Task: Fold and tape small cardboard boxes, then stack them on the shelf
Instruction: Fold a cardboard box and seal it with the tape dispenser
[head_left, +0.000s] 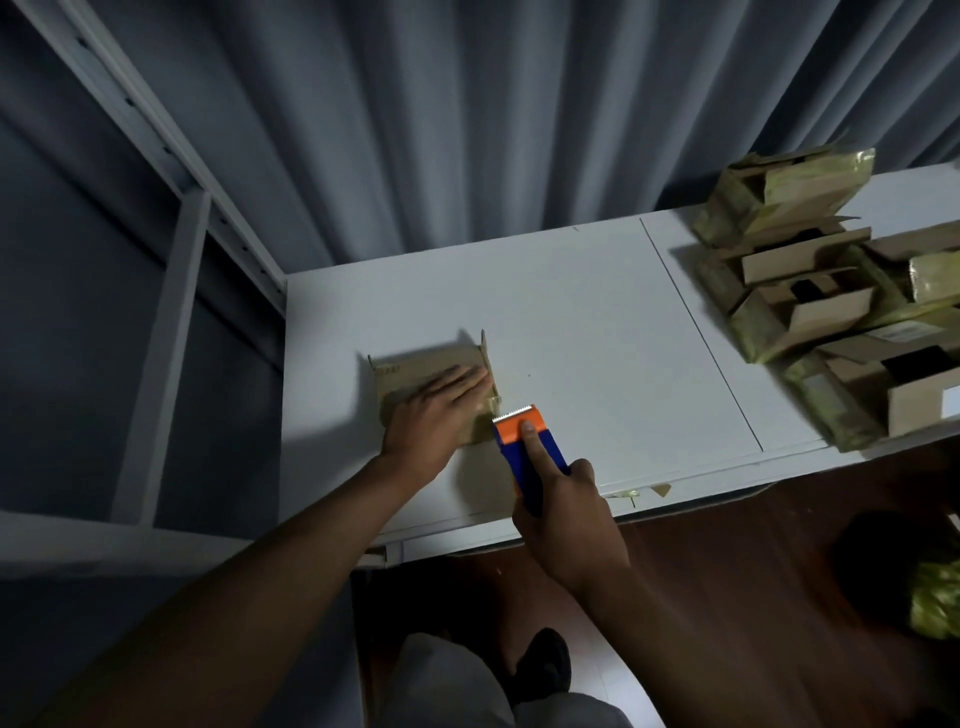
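Observation:
A small brown cardboard box lies on the white table near its left end, one flap standing up at its far right corner. My left hand presses flat on top of it, fingers straight. My right hand grips a blue and orange tape dispenser, index finger laid along its top. The dispenser's toothed edge sits at the box's near right corner, where glossy tape shows.
A pile of opened, taped cardboard boxes fills the table's right end. A grey metal shelf frame stands at the left beside the table. Grey curtains hang behind. Tape scraps cling to the table's front edge.

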